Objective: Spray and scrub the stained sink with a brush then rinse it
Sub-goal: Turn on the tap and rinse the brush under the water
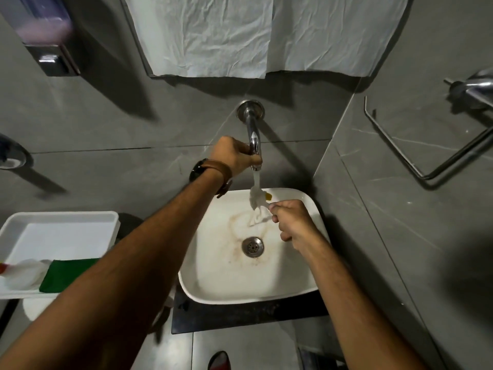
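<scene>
grey-tiled washroom: left hand (pixel 234 156) grips tap (pixel 252 134), right hand (pixel 289 222) fisted on brush (pixel 260 200).

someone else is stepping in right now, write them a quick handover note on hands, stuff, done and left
Left hand: closed on the tap, water running.
Right hand: holding the brush under the stream, over the sink.
Tray on the left holds a green pad and what looks like the spray bottle, partly out of view.
Done: cannot tell how much scrubbing; rinsing has started.
Left: brown stains remain around the drain; scrub more, rinse the basin, shut the tap.
</scene>
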{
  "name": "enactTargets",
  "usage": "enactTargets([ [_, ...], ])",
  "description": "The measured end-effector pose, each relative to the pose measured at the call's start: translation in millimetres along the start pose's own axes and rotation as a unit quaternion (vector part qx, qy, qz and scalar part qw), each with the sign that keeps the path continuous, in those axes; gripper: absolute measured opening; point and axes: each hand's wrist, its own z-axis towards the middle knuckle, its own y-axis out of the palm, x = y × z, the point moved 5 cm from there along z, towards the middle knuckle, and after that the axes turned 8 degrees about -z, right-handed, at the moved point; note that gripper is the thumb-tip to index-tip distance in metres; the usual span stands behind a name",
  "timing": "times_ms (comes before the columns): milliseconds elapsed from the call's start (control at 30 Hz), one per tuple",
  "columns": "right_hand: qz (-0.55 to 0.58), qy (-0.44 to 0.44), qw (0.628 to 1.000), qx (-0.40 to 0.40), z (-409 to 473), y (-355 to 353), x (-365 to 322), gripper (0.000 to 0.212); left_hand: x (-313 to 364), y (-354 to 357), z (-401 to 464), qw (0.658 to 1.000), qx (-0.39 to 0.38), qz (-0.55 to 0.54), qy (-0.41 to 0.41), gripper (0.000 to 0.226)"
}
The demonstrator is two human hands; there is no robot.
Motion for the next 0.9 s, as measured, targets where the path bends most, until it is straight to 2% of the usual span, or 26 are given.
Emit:
enactTargets([
  [400,0.005,0.025,0.999,-0.021,6,7,6,0.018,-4,-3,6,0.999,-0.033,-0.012,0.000,0.014],
  [800,0.026,-0.010,0.999,-0.033,10,-1,-26,0.013,-2,-5,9,0.999,-0.038,0.005,0.004,0.014],
  [900,0.046,-0.024,0.998,-0.031,15,-9,-30,0.014,-2,-5,10,0.999,-0.037,0.008,0.000,0.019],
])
